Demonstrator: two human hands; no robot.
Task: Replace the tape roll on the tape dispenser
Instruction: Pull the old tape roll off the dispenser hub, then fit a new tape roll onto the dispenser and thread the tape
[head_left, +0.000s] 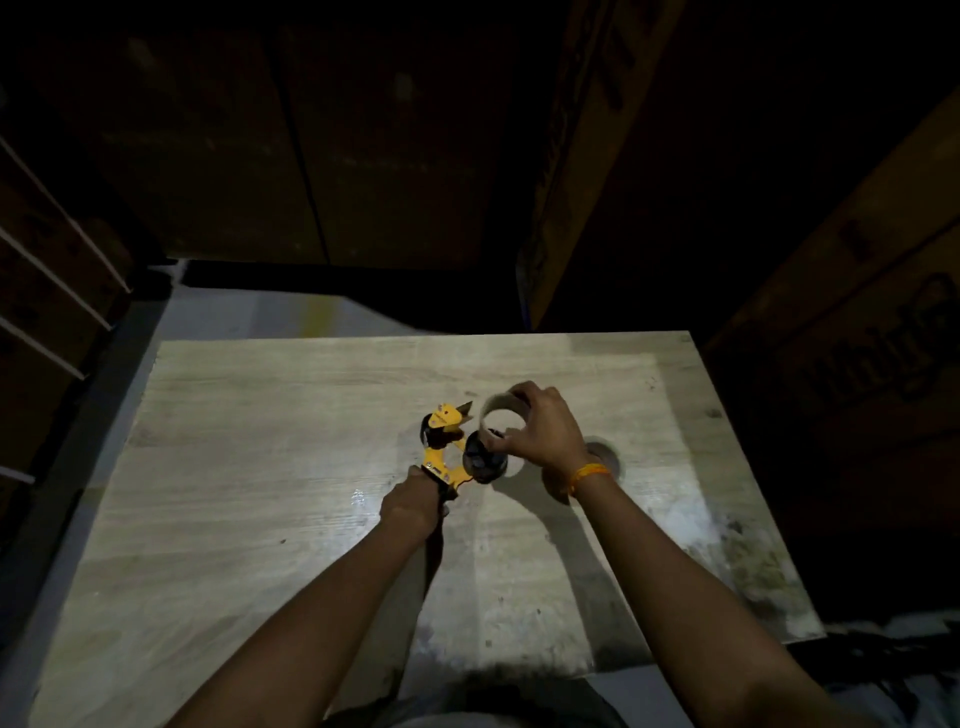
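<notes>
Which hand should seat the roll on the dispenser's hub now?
Right. The right hand already grips the tape roll just above the black hub, while the left hand is busy holding the yellow dispenser by its handle, steadying it.

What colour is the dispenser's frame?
Yellow, with a black hub; the dispenser shows in the head view.
</notes>
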